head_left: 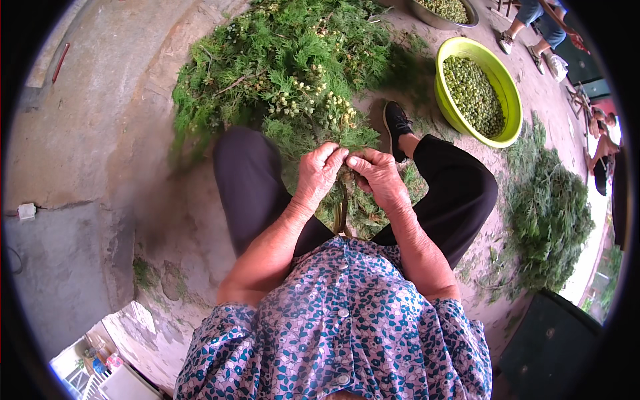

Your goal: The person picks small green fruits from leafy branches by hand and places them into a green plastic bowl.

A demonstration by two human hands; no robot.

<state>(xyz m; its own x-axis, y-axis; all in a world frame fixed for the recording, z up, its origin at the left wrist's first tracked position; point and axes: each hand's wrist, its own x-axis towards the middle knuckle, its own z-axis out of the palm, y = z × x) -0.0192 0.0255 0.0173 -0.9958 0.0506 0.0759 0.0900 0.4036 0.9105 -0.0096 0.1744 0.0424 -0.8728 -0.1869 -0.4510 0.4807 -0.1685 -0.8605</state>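
My left hand and my right hand meet fingertip to fingertip between my knees, both closed in a pinch. They are at a conifer branch, whose brown stem runs down toward my lap. What exactly sits between the fingertips is hidden. Just beyond them, clusters of small pale green cones show among feathery foliage. A large heap of green conifer branches covers the ground ahead.
At the front right stands a yellow-green basin holding many small green cones. Behind it is a metal bowl of similar cones. More cut branches lie to the right. Other people's legs show at the upper right.
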